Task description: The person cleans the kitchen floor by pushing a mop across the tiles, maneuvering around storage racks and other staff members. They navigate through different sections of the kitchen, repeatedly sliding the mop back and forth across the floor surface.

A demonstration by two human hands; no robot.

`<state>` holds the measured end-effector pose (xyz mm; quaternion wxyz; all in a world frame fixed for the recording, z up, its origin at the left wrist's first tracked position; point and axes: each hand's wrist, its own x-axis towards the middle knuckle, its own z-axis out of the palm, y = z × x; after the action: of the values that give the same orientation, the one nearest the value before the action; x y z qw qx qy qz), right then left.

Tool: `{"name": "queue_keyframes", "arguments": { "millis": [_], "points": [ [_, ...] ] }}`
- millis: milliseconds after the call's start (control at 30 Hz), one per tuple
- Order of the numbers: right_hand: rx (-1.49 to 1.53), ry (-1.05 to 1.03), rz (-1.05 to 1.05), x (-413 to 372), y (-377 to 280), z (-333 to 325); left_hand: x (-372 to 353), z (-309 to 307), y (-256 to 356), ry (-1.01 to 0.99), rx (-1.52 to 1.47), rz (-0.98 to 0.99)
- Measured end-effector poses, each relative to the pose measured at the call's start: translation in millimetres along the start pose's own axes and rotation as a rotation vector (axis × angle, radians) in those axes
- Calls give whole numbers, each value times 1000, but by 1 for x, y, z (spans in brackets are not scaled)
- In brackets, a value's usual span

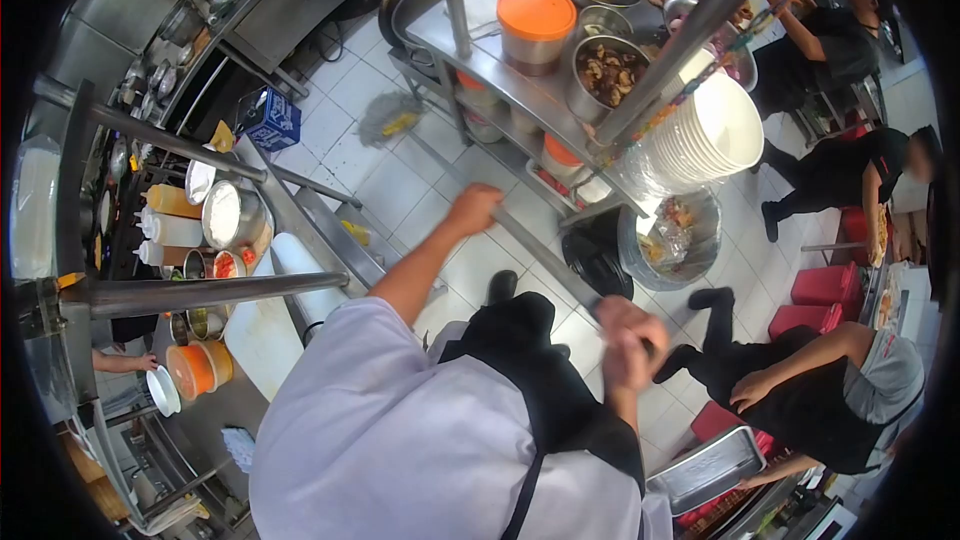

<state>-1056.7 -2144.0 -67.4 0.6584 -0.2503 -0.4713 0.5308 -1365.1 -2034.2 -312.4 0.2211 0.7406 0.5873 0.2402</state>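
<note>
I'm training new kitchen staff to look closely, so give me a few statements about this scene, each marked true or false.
1. The left hand and right hand both grip the mop handle. True.
2. The mop head is on a steel table. False: it is on the tiled floor.
3. An orange lid tops a container. True.
4. The left hand holds the metal tray. False: a co-worker's hand does.
5. The white buckets are nested in a stack. True.
</note>
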Motion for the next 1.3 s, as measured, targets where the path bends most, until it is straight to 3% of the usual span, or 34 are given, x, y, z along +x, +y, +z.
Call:
{"name": "queue_keyframes", "arguments": {
  "millis": [100,267,433,500,600,700,800,900,1033,1300],
  "points": [
    [13,-55,35,0,32,5,-8,-13,-37,-10,104,-70],
    [5,-21,11,18,-45,-9,11,-4,-14,-305,106,3],
    [-113,43,-177,45,-188,-15,33,20,130,-502,-171,306],
    [-215,25,-370,51,-243,-8,28,30,193,-465,-315,473],
    [-359,159,-564,41,-308,4,17,25,290,-592,-460,577],
    [-431,196,-636,27,-346,8,8,24,338,-668,-534,631],
    [-453,291,-688,9,-346,7,5,24,343,-727,-530,615],
    [-386,110,-659,7,-348,-1,3,23,332,-735,-498,617],
    [-288,35,-548,17,-338,-1,7,22,317,-702,-493,556],
    [-158,62,-539,39,-297,-18,25,20,285,-659,-438,451]
  ]
}}
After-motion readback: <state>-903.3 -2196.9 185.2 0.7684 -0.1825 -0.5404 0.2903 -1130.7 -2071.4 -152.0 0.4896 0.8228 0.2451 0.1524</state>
